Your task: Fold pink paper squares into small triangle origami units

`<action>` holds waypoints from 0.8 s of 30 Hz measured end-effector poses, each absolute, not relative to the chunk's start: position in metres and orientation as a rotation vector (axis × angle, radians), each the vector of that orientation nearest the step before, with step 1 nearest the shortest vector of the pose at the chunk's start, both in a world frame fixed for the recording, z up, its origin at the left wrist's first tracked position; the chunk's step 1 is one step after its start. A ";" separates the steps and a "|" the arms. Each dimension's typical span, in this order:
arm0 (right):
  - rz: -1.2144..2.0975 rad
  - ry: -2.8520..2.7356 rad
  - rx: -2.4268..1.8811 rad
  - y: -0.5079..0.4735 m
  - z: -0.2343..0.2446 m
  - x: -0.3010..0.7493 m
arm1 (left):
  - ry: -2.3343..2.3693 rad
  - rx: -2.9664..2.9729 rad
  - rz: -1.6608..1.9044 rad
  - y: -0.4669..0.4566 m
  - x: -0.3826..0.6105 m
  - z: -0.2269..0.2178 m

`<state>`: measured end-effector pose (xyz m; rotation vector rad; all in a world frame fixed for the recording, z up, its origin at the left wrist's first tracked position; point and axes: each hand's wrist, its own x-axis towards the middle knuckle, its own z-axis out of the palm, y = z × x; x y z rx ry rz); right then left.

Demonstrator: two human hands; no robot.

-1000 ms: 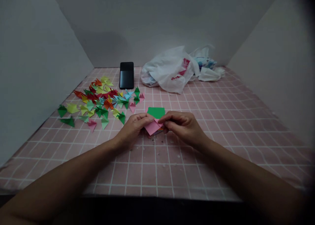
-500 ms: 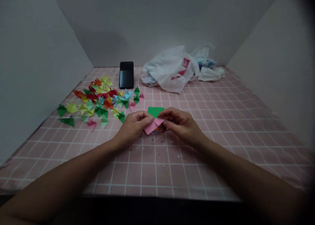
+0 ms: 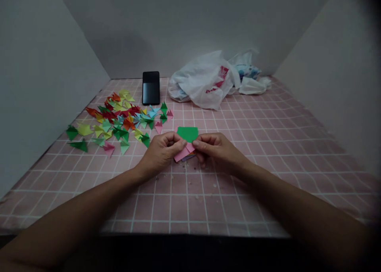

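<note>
A piece of pink origami paper (image 3: 181,154), partly folded, is pinched between my two hands at the middle of the table. My left hand (image 3: 162,150) grips its left side between thumb and forefinger. On the right corner, the thumb and forefinger of my right hand (image 3: 214,148) are closed. Just behind and beneath the pink paper lies a stack of coloured paper squares with a green sheet (image 3: 187,133) on top; other colours peek out at its near edge. My fingers hide part of the fold.
Many small folded paper pieces (image 3: 121,133) in several colours lie spread at the left. A black phone (image 3: 151,88) leans upright behind them. A white plastic bag (image 3: 202,81) and crumpled packaging (image 3: 252,85) sit at the back. Pale walls enclose the checked tablecloth (image 3: 256,196).
My right thumb and forefinger have shifted slightly left and come together on the pink paper's corner. More of the green sheet shows. The whole view has shifted a little.
</note>
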<state>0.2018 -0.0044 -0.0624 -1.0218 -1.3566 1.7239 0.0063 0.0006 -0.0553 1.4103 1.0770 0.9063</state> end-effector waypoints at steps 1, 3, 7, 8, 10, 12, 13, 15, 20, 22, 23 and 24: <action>1.725 -1.356 -1.018 -0.004 -0.062 0.202 | 1.067 1.398 0.903 0.001 0.006 -0.056; 1.716 -1.360 -1.009 -0.004 -0.062 0.202 | 1.043 1.359 0.894 0.001 0.006 -0.057; 1.715 -1.354 -1.018 -0.005 -0.061 0.203 | 0.995 1.285 0.876 0.003 0.006 -0.061; 1.712 -1.355 -1.021 -0.005 -0.060 0.203 | 0.989 1.274 0.873 0.003 0.006 -0.061; 1.712 -1.358 -1.022 -0.005 -0.060 0.203 | 0.982 1.263 0.866 0.004 0.006 -0.062; 1.714 -1.353 -1.017 -0.005 -0.061 0.203 | 0.980 1.257 0.863 0.004 0.005 -0.063; 1.714 -1.349 -1.015 -0.005 -0.061 0.203 | 0.979 1.255 0.863 0.004 0.005 -0.063; 1.713 -1.343 -1.008 -0.005 -0.061 0.203 | 0.979 1.257 0.862 0.004 0.005 -0.063; 1.737 -1.334 -0.972 -0.004 -0.062 0.204 | 0.997 1.305 0.887 0.005 0.004 -0.062; 1.754 -1.291 -0.957 -0.004 -0.063 0.204 | 1.008 1.290 0.908 0.005 0.004 -0.062; 1.757 -1.265 -0.952 -0.004 -0.063 0.204 | 1.013 1.274 0.918 0.005 0.004 -0.062; 1.754 -1.244 -0.949 -0.004 -0.063 0.204 | 1.017 1.256 0.929 0.005 0.005 -0.062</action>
